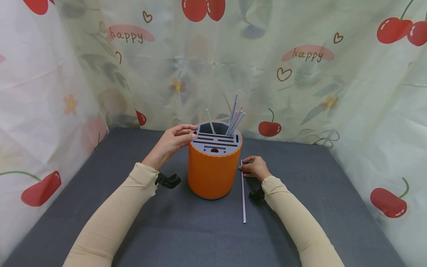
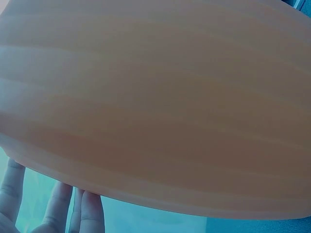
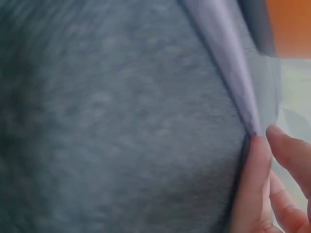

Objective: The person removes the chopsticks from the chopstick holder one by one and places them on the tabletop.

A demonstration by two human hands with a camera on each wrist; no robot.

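A round orange holder (image 1: 214, 174) with a grey slotted top (image 1: 217, 140) stands upright near the middle of the table. My left hand (image 1: 171, 142) rests at its upper left edge, thumb toward the front and the other fingers farther back. In the left wrist view those fingers (image 2: 57, 206) touch the holder's side. To the right of the holder, my right hand (image 1: 255, 168) pinches a thin, pale purple stick (image 1: 243, 196) close to its far end. The stick's near end points toward me, along the dark tabletop. The right wrist view has the same stick (image 3: 228, 58) meeting a fingertip.
Several thin pastel sticks (image 1: 236, 116) lean in the right of the holder's rear opening, and one pale green stick (image 1: 210, 121) leans apart from them. A patterned cloth (image 1: 213, 70) hangs behind the dark table (image 1: 186, 230) and along both sides.
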